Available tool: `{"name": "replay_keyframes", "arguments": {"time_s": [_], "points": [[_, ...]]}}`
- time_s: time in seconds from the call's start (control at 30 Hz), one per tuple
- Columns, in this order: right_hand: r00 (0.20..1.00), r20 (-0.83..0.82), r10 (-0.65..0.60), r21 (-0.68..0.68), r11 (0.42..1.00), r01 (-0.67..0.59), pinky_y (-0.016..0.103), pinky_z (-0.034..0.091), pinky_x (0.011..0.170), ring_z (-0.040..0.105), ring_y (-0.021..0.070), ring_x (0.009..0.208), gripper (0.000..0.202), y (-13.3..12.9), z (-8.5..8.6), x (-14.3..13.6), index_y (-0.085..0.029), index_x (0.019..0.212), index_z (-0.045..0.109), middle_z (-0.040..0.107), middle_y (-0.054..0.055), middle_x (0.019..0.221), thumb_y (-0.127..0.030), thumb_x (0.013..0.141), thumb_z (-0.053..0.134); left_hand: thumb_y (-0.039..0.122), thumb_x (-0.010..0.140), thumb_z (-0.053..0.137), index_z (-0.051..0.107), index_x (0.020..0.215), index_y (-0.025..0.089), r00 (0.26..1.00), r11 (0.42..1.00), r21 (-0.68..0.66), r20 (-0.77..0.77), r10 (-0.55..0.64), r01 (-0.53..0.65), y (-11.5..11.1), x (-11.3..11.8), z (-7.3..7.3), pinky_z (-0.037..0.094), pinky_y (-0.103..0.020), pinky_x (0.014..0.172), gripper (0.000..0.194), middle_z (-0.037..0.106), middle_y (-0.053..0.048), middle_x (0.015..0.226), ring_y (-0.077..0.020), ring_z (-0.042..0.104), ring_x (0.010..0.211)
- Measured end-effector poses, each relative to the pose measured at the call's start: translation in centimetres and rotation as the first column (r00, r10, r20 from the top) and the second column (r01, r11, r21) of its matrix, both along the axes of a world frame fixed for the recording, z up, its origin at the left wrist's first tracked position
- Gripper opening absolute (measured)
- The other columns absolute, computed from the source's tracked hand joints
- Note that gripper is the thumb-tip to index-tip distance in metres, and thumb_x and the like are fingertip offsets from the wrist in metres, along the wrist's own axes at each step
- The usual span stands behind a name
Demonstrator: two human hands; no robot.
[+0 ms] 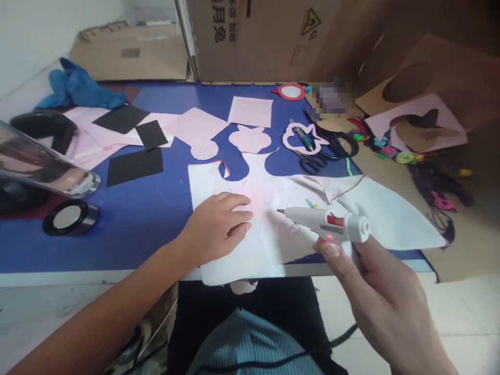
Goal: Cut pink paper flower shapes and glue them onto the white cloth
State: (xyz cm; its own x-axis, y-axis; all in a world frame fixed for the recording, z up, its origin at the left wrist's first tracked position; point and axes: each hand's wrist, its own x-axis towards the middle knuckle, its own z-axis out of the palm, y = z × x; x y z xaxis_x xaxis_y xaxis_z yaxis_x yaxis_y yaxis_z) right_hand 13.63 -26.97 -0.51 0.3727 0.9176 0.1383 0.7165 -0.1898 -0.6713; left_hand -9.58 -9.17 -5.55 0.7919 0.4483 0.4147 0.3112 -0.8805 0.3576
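Observation:
My right hand [385, 291] is wrapped round the handle of a white glue gun [318, 221], its red light lit and its nozzle pointing left over the cloth. Beneath it lies a piece of white cloth [242, 260] with curved cut-outs along its far edge. My left hand [216, 226] rests flat on this cloth, fingers stretched out towards a pinkish patch. Beyond the cloth sit a pink cloud-shaped cutout [250, 139] and a small pink round piece [204, 149]. Whatever is under my left palm is hidden.
Pink sheets [199, 125] and black squares [135, 167] lie at the back left. Scissors [312, 161] and a pink star-edged outline [287, 143] are behind the cloth. A clear cylinder [42, 161] stands left, near a black round lid [70, 217]. Cardboard boxes [258, 47] wall the back.

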Motion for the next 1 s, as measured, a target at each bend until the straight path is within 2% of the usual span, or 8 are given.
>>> {"name": "replay_keyframes", "arguments": {"time_s": [0.2, 0.33, 0.43, 0.6, 0.73, 0.87, 1.0], "points": [[1.000, 0.012, 0.000, 0.031, 1.000, 0.000, 0.027, 0.037, 0.047, 0.043, 0.0151, 0.052, 0.037, -0.2, 0.2, 0.2, -0.027, 0.081, 0.057, 0.047, -0.005, 0.058, -0.052, 0.107, 0.062, 0.024, 0.107, 0.058, 0.081, 0.119, 0.019, 0.991, 0.998, 0.067, -0.131, -0.006, 0.015, -0.3, -0.7, 0.8, 0.060, -0.055, 0.104, 0.026, 0.075, -0.013, 0.141, -0.0340, 0.072, 0.127], [1.000, 0.013, 0.000, 0.042, 0.999, -0.001, 0.027, 0.038, 0.046, 0.044, 0.0144, 0.051, 0.039, -0.3, 0.1, 0.4, -0.027, 0.078, 0.053, 0.046, -0.006, 0.058, -0.051, 0.107, 0.062, 0.034, 0.111, 0.057, 0.070, 0.141, 0.015, 0.976, 0.996, 0.091, -0.219, 0.014, 0.006, -1.0, -0.7, 1.3, 0.044, -0.060, 0.126, 0.038, 0.063, -0.016, 0.161, -0.0350, 0.056, 0.152], [1.000, 0.024, 0.004, 0.054, 0.999, -0.005, 0.027, 0.036, 0.044, 0.042, 0.0134, 0.048, 0.041, -0.4, 0.0, 0.5, -0.027, 0.075, 0.048, 0.044, -0.006, 0.056, -0.049, 0.108, 0.062, 0.044, 0.114, 0.051, 0.061, 0.154, 0.013, 0.956, 0.994, 0.097, -0.292, -0.009, 0.040, -1.5, -0.7, 1.2, 0.034, -0.060, 0.133, 0.052, 0.052, -0.016, 0.171, -0.0337, 0.046, 0.161], [0.999, 0.034, 0.015, 0.057, 0.998, -0.017, 0.027, 0.036, 0.043, 0.043, 0.0136, 0.048, 0.039, -0.6, 0.0, 0.7, -0.028, 0.078, 0.051, 0.044, -0.007, 0.056, -0.048, 0.109, 0.061, 0.048, 0.116, 0.046, 0.064, 0.153, 0.019, 0.934, 0.996, 0.057, -0.356, -0.037, 0.061, -1.6, -0.7, 1.5, 0.027, -0.060, 0.136, 0.050, 0.054, -0.011, 0.170, -0.0319, 0.043, 0.163], [0.999, 0.036, 0.021, 0.079, 0.997, -0.024, 0.028, 0.033, 0.041, 0.041, 0.0133, 0.046, 0.040, -0.6, 0.0, 0.8, -0.028, 0.076, 0.048, 0.042, -0.007, 0.054, -0.048, 0.109, 0.060, 0.049, 0.117, 0.043, 0.059, 0.158, 0.019, 0.937, 0.999, 0.024, -0.348, -0.021, 0.031, -1.5, -0.2, 2.0, 0.028, -0.062, 0.134, 0.053, 0.062, -0.012, 0.163, -0.0323, 0.048, 0.159], [0.999, 0.029, 0.024, 0.080, 0.996, -0.026, 0.028, 0.034, 0.042, 0.042, 0.0132, 0.046, 0.041, -0.6, 0.0, 1.0, -0.028, 0.075, 0.047, 0.042, -0.007, 0.055, -0.048, 0.109, 0.060, 0.044, 0.117, 0.042, 0.066, 0.148, 0.018, 0.932, 0.997, 0.070, -0.364, -0.002, 0.029, -1.5, 0.3, 1.8, 0.029, -0.064, 0.133, 0.047, 0.061, -0.013, 0.164, -0.0340, 0.050, 0.157], [0.999, 0.028, 0.018, 0.080, 0.997, -0.020, 0.029, 0.031, 0.041, 0.039, 0.0133, 0.046, 0.042, -0.6, -0.1, 1.1, -0.028, 0.076, 0.045, 0.040, -0.007, 0.055, -0.048, 0.108, 0.061, 0.045, 0.117, 0.042, 0.061, 0.154, 0.018, 0.931, 0.994, 0.109, -0.363, 0.028, 0.012, -1.3, 0.2, 1.3, 0.027, -0.064, 0.134, 0.050, 0.055, -0.013, 0.169, -0.0343, 0.044, 0.161]]}}
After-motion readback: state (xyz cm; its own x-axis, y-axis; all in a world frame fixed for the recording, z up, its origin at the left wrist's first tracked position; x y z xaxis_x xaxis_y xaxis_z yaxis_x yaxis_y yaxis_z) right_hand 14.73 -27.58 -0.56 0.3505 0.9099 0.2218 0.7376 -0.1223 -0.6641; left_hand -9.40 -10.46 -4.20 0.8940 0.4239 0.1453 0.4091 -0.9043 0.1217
